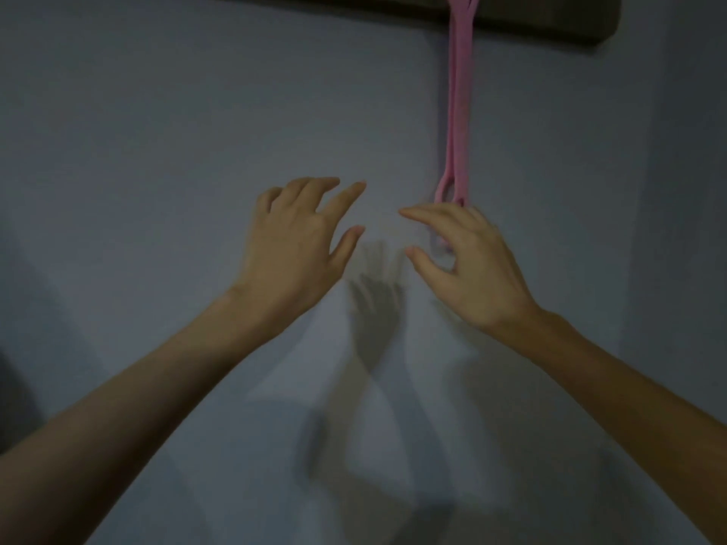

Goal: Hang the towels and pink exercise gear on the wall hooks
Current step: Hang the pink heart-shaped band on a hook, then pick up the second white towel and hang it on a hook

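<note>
A pink exercise band (459, 100) hangs straight down the grey wall from the dark wooden hook board (550, 17) at the top edge; the hook itself is out of view. Its lower loop ends just behind the fingers of my right hand (468, 265). That hand is raised in front of the wall with fingers loosely spread and nothing gripped; whether it touches the band's end I cannot tell. My left hand (299, 238) is raised beside it, to the left, fingers relaxed and holding nothing. No towels are in view.
The grey wall (196, 112) fills the view, with the shadows of both arms cast on it below the hands. A dark shape sits at the far left edge.
</note>
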